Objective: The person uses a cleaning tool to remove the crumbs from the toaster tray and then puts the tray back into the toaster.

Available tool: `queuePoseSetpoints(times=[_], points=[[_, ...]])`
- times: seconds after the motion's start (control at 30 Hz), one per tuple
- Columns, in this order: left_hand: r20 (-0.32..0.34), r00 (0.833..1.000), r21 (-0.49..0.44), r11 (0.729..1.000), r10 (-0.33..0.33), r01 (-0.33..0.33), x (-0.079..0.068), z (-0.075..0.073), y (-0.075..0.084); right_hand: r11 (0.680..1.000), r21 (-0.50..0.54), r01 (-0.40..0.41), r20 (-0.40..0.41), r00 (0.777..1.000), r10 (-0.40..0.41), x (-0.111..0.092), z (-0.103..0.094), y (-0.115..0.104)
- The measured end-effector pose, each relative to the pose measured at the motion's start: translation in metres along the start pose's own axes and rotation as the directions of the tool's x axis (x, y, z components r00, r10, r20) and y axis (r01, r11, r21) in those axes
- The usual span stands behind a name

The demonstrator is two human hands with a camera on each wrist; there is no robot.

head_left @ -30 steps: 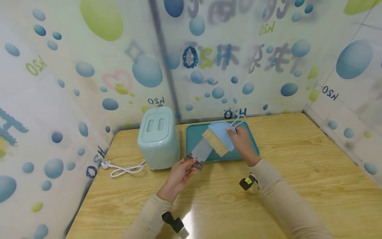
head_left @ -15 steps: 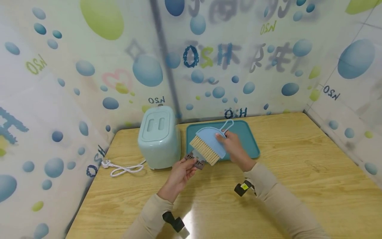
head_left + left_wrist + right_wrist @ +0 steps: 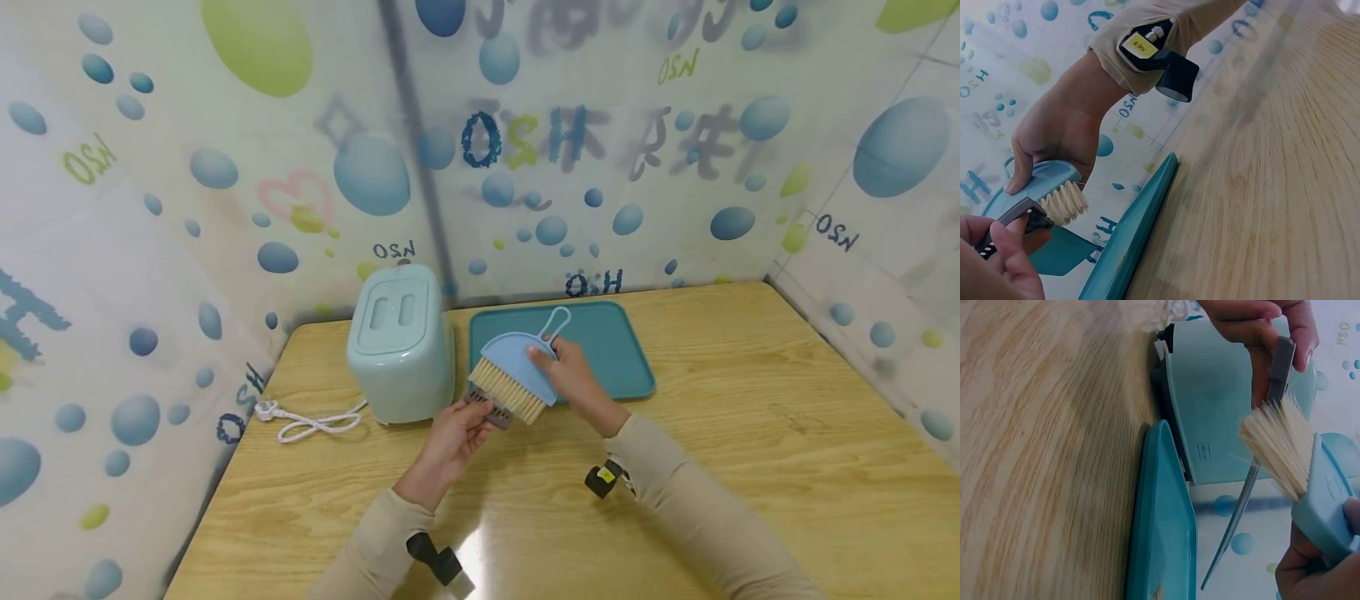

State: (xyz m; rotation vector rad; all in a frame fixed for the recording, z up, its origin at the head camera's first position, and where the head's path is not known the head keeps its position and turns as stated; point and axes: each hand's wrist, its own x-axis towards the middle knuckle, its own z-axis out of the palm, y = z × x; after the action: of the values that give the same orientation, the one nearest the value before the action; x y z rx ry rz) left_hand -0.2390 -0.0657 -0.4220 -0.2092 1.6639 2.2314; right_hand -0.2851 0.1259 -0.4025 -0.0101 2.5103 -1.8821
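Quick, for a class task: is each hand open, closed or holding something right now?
Left hand: holding a flat, slotted-edged grey plate.
Right hand: holding a fan-shaped, cream-bristled, light-blue plastic brush.

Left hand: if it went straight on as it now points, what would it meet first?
The left hand would probably meet the pale bristles of the blue half-round brush; depth is unclear.

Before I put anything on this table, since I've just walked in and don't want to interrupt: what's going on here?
A person is holding a blue brush in the right hand and a thin panel by its slotted handle in the left hand. The bristles meet the panel's handle end, both held above the table. A teal tray with a few brownish crumbs lies beside the toaster, whose white cord rests on the table.
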Motion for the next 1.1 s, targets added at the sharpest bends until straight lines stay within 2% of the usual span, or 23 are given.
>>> queuePoseSetpoints(times=[0.4,0.8,0.97,1.1], points=[[-0.005,1.0,0.014,1.0,-0.006,0.006,-0.002,-0.001,0.0,0.994,-0.063,0.092,-0.039,0.995,-0.095,0.003,-0.007,0.003],[0.012,1.0,0.005,1.0,-0.016,0.016,-0.007,-0.005,-0.002,0.992,-0.066,0.108,-0.116,0.987,-0.115,0.011,-0.019,0.018],[0.021,1.0,-0.007,1.0,-0.01,0.01,-0.009,-0.006,-0.001,0.984,-0.118,0.134,-0.143,0.978,-0.15,0.015,-0.026,0.024],[0.026,1.0,-0.001,1.0,-0.011,0.011,-0.012,-0.006,0.001,0.984,-0.132,0.119,-0.157,0.978,-0.14,0.018,-0.029,0.025]])
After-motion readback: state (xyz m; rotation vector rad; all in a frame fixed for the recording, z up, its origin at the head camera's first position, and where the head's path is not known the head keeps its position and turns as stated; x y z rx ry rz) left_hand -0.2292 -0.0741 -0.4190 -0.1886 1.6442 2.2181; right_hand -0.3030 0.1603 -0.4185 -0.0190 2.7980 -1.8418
